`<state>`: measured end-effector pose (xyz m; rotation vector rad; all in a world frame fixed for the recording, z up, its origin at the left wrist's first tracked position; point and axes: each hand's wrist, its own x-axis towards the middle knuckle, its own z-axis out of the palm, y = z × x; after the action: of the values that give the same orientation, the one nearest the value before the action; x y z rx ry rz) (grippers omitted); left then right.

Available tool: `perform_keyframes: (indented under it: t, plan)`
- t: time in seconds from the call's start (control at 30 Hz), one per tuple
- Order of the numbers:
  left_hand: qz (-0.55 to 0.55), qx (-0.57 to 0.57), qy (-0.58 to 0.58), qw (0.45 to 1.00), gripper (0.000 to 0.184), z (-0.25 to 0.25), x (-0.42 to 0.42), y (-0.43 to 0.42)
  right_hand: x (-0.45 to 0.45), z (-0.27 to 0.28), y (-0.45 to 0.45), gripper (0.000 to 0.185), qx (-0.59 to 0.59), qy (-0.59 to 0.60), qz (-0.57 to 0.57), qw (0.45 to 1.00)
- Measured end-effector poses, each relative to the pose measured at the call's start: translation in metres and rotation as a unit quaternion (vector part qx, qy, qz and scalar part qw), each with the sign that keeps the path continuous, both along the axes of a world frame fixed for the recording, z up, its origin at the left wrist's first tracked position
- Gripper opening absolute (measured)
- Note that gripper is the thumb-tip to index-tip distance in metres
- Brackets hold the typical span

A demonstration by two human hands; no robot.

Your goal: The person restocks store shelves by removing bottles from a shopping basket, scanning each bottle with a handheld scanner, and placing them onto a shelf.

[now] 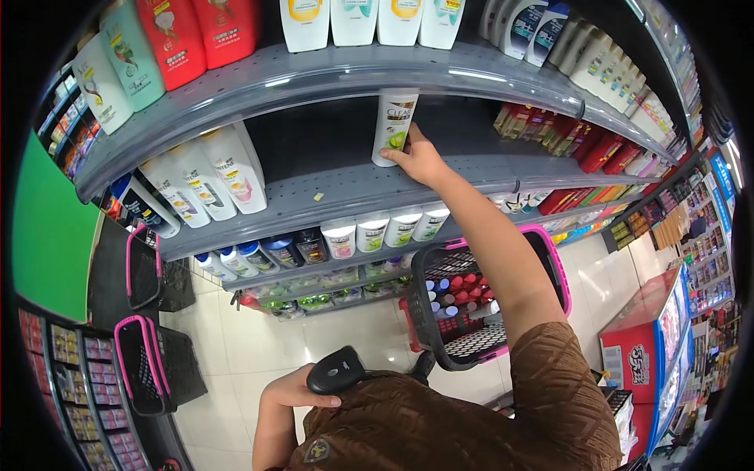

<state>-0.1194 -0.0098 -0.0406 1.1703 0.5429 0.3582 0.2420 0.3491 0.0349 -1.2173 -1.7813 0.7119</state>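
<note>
My right hand (422,161) is closed around the lower part of a white CLEAR shampoo bottle (393,125). The bottle is upright near the front edge of the middle shelf (314,182), just under the upper shelf; whether its base rests on the board I cannot tell. Low in front of my body, my left hand (292,388) grips a black handheld scanner (338,370). White Pantene bottles (236,169) stand to the left on that same shelf, and red and amber bottles (542,129) to the right.
Below my right arm is a black basket (424,294) with a pink handle, holding several capped bottles (459,294). More shampoo bottles (306,23) line the upper shelf (314,78). Black baskets (177,361) stand at left; a red display case (636,353) stands at right.
</note>
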Motion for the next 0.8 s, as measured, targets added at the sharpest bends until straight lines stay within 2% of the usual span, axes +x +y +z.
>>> perform_keyframes:
  t: [0.03, 0.17, 0.27, 0.37, 0.43, 0.47, 0.57, 0.6, 0.67, 0.7, 0.73, 0.77, 0.8]
  plan:
    - [0.0, 0.007, -0.004, 1.0, 0.063, 0.0, -0.001, 0.002, 0.0, -0.001, 0.002, 0.069, 0.001, 0.005, 0.004, 1.0]
    - [-0.027, 0.015, 0.017, 0.999, 0.063, -0.005, -0.003, 0.008, -0.001, 0.006, -0.005, 0.068, -0.003, -0.017, -0.013, 1.0]
    - [-0.03, 0.041, 0.012, 0.999, 0.058, -0.002, 0.002, 0.009, -0.002, 0.007, -0.009, 0.069, -0.014, -0.012, -0.01, 1.0]
    - [-0.018, 0.012, 0.018, 1.0, 0.052, 0.011, 0.012, 0.007, 0.002, 0.002, -0.005, 0.069, -0.016, 0.023, 0.011, 1.0]
    - [-0.007, 0.007, 0.008, 1.0, 0.047, 0.021, 0.027, 0.005, 0.005, 0.01, -0.011, 0.082, -0.061, -0.028, 0.026, 0.997]
    - [-0.003, 0.005, 0.009, 1.0, 0.047, 0.023, 0.035, 0.002, 0.006, 0.013, -0.013, 0.082, -0.062, -0.026, 0.03, 0.997]
    - [0.012, -0.02, 0.015, 1.0, 0.038, 0.03, 0.063, -0.006, 0.027, 0.006, -0.011, 0.115, -0.008, -0.102, 0.005, 0.995]
    - [0.011, -0.012, 0.007, 1.0, 0.04, 0.033, 0.075, -0.008, 0.043, 0.008, -0.019, 0.111, 0.021, -0.101, -0.019, 0.994]
    - [0.004, -0.014, -0.002, 1.0, 0.042, 0.031, 0.092, -0.012, 0.085, 0.004, -0.047, 0.093, -0.024, 0.043, -0.018, 0.999]
    - [-0.007, -0.02, 0.014, 1.0, 0.045, 0.022, 0.096, -0.012, 0.109, -0.005, -0.066, 0.066, -0.044, 0.165, 0.008, 0.985]
    - [-0.022, -0.029, 0.026, 0.999, 0.048, 0.014, 0.105, -0.013, 0.136, -0.017, -0.088, 0.037, 0.027, 0.222, 0.003, 0.975]
    - [-0.007, -0.013, 0.035, 0.999, 0.05, 0.023, 0.118, -0.012, 0.164, -0.03, -0.119, 0.029, 0.025, 0.238, -0.046, 0.97]
    - [0.045, -0.058, 0.009, 0.997, 0.051, 0.037, 0.139, -0.014, 0.193, -0.041, -0.152, 0.022, 0.024, 0.251, -0.093, 0.963]
